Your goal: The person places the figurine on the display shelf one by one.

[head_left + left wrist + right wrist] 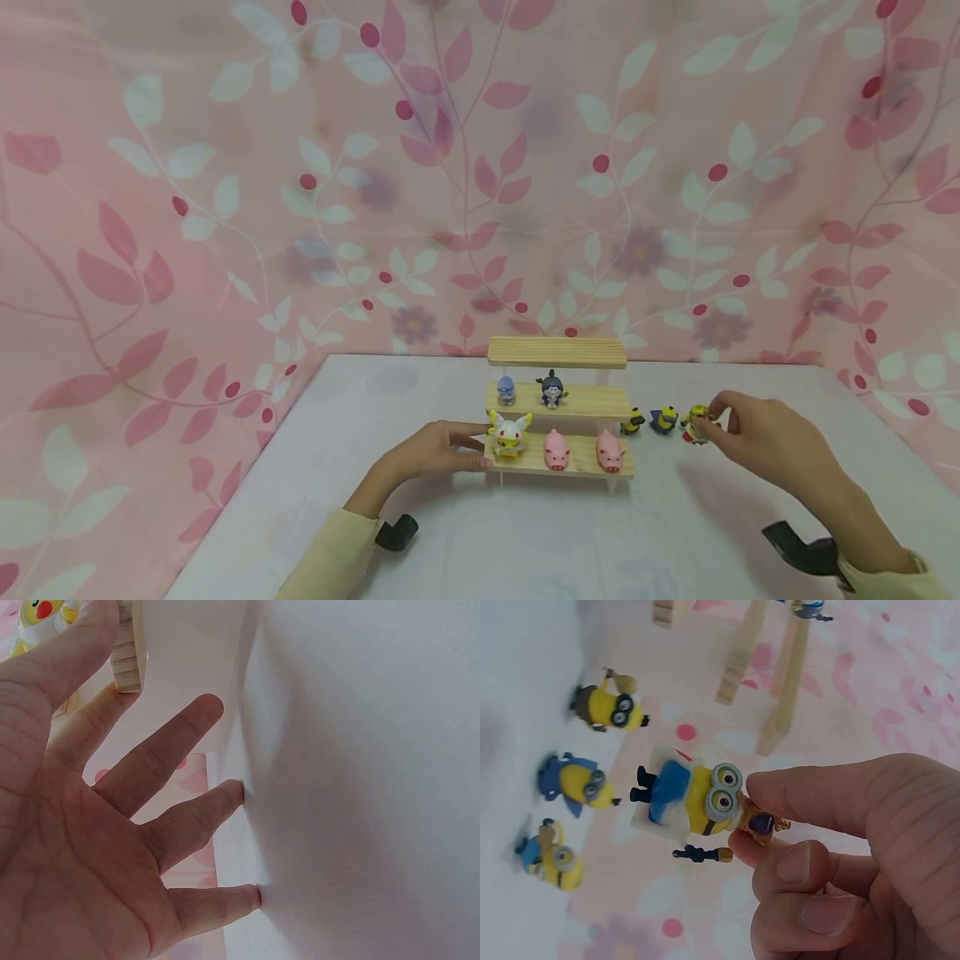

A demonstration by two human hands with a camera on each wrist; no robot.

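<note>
My left hand [442, 450] is at the left end of a three-tier wooden display shelf [557, 352], thumb and index finger pinching the lowest board's end [129, 656]. The other left fingers [161, 761] are spread below it. To the right of the shelf, my right hand [780, 442] pinches a yellow minion figurine [697, 795] by its gold crown. The minion wears a blue outfit and a white cape and carries a dark sceptre. Beyond it on the table stand a minion with a pouch [604, 705], a blue-caped minion [581, 784] and another minion [555, 859].
On the lowest board are a white-and-yellow eared figurine [508, 435] and two pink pigs, one in the middle [557, 450] and one at the right [610, 452]. The middle board bears a small blue figurine [506, 390] and a dark-haired figurine [552, 390]. A floral cloth [465, 208] hangs behind the white table [525, 542].
</note>
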